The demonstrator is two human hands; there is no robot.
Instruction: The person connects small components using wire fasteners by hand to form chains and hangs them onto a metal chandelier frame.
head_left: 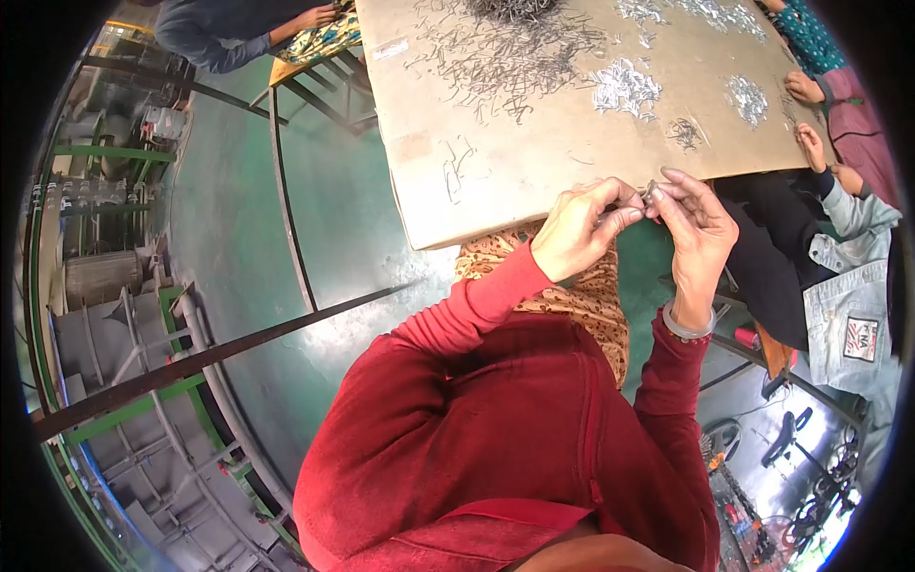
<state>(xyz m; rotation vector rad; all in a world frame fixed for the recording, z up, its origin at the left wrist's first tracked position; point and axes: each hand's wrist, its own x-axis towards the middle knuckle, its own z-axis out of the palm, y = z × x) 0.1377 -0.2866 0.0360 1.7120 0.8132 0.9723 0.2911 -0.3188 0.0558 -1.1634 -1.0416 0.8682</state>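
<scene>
My left hand [588,225] and my right hand [701,229] meet at the near edge of the cardboard-covered table [515,195]. The fingertips of both hands pinch a small greyish metal piece [650,194]; its exact shape is mostly hidden by the fingers. On the table beyond them lie a few loose bent wire pieces [457,170] and a small dark heap of wire pieces [684,133]. Farther back is a pile of shiny silver metal pieces [624,90], with a wide scatter of dark bent wires [515,57] beside it.
Another shiny pile [747,102] lies at the right, near co-workers' hands [808,91]. A person in a dark sleeve [224,33] sits at the far left. A metal frame bar [238,345] crosses the left side, with machinery [105,276] beyond it.
</scene>
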